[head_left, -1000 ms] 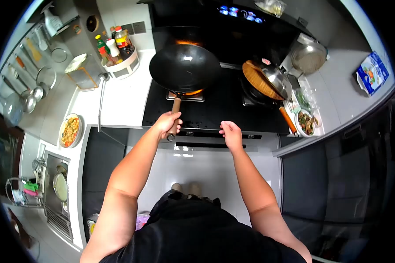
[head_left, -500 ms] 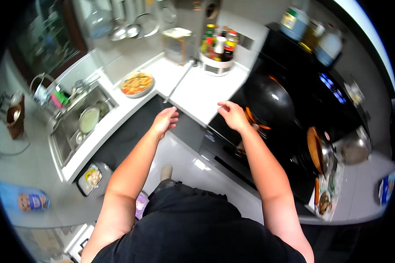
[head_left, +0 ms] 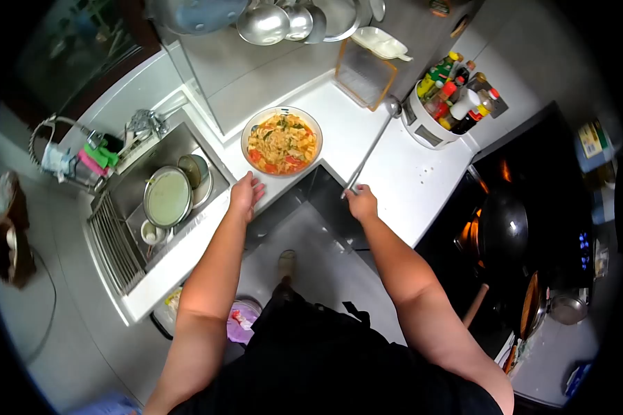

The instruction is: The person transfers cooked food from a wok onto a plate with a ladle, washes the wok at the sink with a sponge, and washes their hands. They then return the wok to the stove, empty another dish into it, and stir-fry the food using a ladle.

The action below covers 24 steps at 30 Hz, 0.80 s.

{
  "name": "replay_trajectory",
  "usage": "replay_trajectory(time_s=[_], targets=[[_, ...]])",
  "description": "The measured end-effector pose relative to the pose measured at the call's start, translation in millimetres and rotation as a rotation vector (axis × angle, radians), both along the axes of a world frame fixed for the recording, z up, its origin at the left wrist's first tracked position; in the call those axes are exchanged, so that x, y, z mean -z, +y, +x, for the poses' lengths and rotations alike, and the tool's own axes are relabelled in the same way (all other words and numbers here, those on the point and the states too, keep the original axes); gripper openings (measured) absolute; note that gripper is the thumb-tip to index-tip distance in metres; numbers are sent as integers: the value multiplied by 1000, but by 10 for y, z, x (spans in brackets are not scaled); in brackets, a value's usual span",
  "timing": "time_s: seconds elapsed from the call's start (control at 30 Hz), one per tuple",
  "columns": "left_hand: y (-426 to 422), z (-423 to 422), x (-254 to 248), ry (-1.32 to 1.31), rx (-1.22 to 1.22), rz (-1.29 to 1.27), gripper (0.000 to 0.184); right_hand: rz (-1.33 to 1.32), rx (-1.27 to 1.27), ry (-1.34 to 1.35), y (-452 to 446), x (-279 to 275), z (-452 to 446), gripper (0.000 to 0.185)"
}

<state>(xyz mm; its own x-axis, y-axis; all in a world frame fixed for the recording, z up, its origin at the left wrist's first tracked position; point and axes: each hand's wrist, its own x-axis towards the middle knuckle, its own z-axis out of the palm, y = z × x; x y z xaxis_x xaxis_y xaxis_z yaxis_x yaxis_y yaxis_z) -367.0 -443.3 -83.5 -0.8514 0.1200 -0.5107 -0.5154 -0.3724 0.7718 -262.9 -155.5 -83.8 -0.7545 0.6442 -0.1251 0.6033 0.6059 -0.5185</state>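
A long-handled metal ladle [head_left: 371, 153] lies slanted across the white counter, its round end near the bottle caddy. My right hand [head_left: 362, 204] is closed on the handle's near end. My left hand [head_left: 245, 196] is at the counter edge, just short of a bowl [head_left: 248, 158]; its fingers are apart and hold nothing. Inside that bowl is cooked food [head_left: 284, 144] with tomato and green pieces.
A sink [head_left: 128, 207] holding dishes is on the left. A white caddy [head_left: 422, 128] of sauce bottles stands at the back. On the right, a black wok [head_left: 503, 225] sits on the stove beside flames [head_left: 472, 232]. Ladles [head_left: 263, 26] hang above. A purple-lined bin [head_left: 241, 321] stands below.
The view has swung right, towards the counter corner. My right hand has gone from empty beside the stove to the ladle's handle. My left hand is nearer the bowl.
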Motion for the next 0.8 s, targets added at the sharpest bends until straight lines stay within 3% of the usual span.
replay_trajectory(time_s=[0.23,0.37,0.4,0.5,0.63,0.7,0.8], targets=[[-11,-547,251,35,275,112,45,-75,200,-26,-85,225,-400,70],[40,-625,274,15,258,136,43,25,254,-4,-52,290,-497,61],[54,-658,281,22,255,123,41,-92,387,-39,41,320,-560,55],[52,-690,311,37,242,98,38,-26,437,116,236,224,-378,45],[91,-604,181,51,193,-9,36,-137,390,193,523,-163,194,35],[93,-491,38,90,219,-34,36,-347,383,123,357,-698,598,34],[157,-354,-139,90,278,-83,37,-433,385,180,345,-1048,1247,28]])
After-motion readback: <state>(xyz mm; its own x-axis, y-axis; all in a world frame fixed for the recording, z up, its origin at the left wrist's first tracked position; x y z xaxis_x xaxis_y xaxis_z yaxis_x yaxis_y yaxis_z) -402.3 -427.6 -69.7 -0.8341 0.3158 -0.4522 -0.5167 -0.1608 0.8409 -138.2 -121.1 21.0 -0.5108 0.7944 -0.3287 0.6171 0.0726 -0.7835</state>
